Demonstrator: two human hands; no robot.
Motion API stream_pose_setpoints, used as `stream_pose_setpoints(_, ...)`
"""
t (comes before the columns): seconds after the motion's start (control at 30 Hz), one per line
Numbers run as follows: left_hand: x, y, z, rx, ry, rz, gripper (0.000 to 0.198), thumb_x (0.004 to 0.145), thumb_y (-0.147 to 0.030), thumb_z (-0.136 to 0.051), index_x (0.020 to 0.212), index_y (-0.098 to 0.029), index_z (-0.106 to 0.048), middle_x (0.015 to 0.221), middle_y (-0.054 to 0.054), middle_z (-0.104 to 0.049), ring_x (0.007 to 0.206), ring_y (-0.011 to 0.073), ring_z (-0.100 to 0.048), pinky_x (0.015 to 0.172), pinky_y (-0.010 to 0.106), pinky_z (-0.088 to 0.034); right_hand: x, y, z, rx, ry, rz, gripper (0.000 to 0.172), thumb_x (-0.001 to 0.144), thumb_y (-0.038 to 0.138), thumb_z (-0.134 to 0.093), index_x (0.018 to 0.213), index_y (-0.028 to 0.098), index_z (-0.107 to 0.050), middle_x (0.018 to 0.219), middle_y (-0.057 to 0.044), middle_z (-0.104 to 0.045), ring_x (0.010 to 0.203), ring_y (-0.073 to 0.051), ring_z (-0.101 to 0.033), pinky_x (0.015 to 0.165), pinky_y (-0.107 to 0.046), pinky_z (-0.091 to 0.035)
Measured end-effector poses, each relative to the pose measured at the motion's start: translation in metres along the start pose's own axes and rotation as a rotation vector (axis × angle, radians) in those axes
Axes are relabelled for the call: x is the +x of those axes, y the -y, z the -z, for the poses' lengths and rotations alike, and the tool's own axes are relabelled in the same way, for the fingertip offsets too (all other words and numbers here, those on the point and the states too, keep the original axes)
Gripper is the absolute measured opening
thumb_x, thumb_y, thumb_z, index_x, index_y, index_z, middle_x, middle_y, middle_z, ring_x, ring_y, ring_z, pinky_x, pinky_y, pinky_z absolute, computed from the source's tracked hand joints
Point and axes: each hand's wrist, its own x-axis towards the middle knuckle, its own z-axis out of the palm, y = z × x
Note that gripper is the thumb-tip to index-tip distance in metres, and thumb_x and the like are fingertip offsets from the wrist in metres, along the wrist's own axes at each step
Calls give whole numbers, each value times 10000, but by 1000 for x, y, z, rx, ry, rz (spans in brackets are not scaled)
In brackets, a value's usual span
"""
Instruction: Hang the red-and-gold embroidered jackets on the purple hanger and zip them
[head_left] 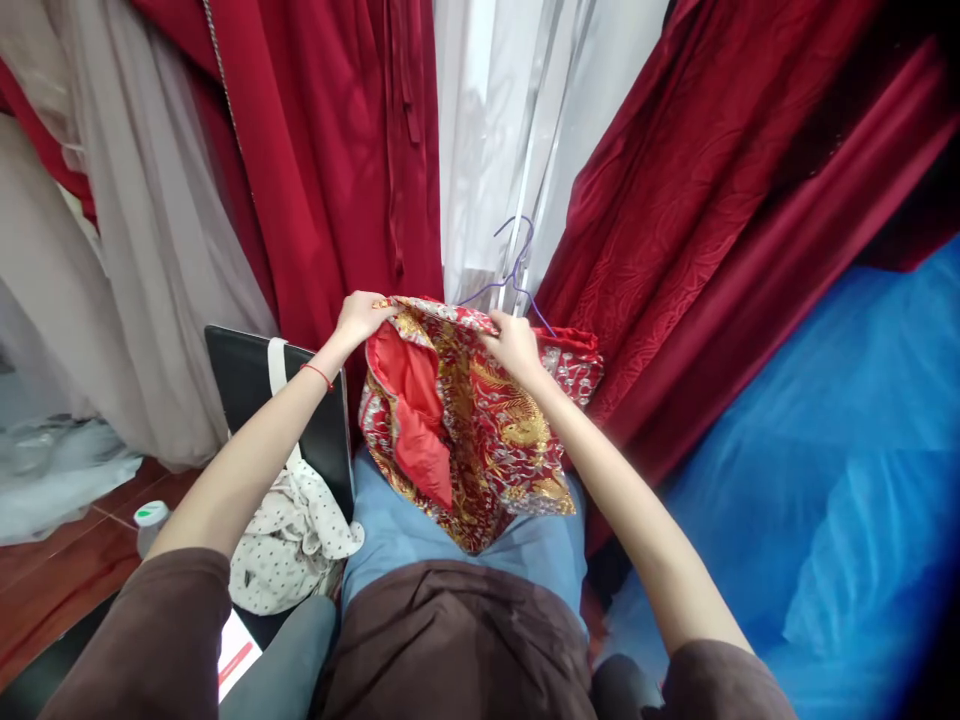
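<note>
Red-and-gold brocade garment, pretty much dead centre of frame, over blue pants. Gripped at the top edge by left hand and right hand, fingers curled closed on it. Purple hanger just behind, spotted cloth lower left.

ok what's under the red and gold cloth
Under the cloth, the person's blue-clad lap shows along its lower edges; the part it covers can't be seen.

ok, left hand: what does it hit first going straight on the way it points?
The left hand meets the patterned red garment it already grips; past that edge, probably the plain red hanging fabric behind, though depth is unclear.
</note>
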Motion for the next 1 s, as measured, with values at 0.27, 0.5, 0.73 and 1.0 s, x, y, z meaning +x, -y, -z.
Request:
stream_pose_setpoints(0.27, 60, 11, 6, -392, -522, 293, 415, 767, -353, -707, 1120, -137, -680, 1003, 84, -739, 988, 235, -679, 855, 325, -545, 7, 45, -43, -84, -28, 400, 457, 1055, 445, -303, 1242, 185, -629, 1207, -125, -648, 1097, -242, -568, 936, -335, -381)
stream_pose_setpoints(0.5, 75, 12, 30, 207, -548, 294, 346, 856, -452, -599, 1121, -261, -712, 1195, 106, -717, 1163, 316, -641, 952, 397, -497, 61, 51, -93, -207, -30, 215, 673, 939, 324, -503, 1481, -47, -356, 1382, -288, -531, 1300, -381, -437, 1115, -512, -244)
stream_pose_setpoints(0.73, 67, 14, 57, 413, -486, 144, 412, 895, -469, -507, 1150, -214, -705, 1143, 135, -712, 1117, 314, -647, 940, 372, -477, 32, 54, -55, -72, -62, 211, 499, 1027, 508, -359, 990, 107, -653, 981, -168, -701, 997, -301, -591, 1002, -465, -275)
stream_pose_setpoints(1.0, 85, -8, 57, 669, -349, 116, 464, 930, -360, -412, 1191, -70, -664, 1195, 253, -656, 1182, 381, -578, 1009, 462, -398, 16, 18, 1, 176, -60, 348, 610, 1050, 481, -276, 544, 179, -432, 554, 10, -530, 563, -115, -414, 857, -356, -266)
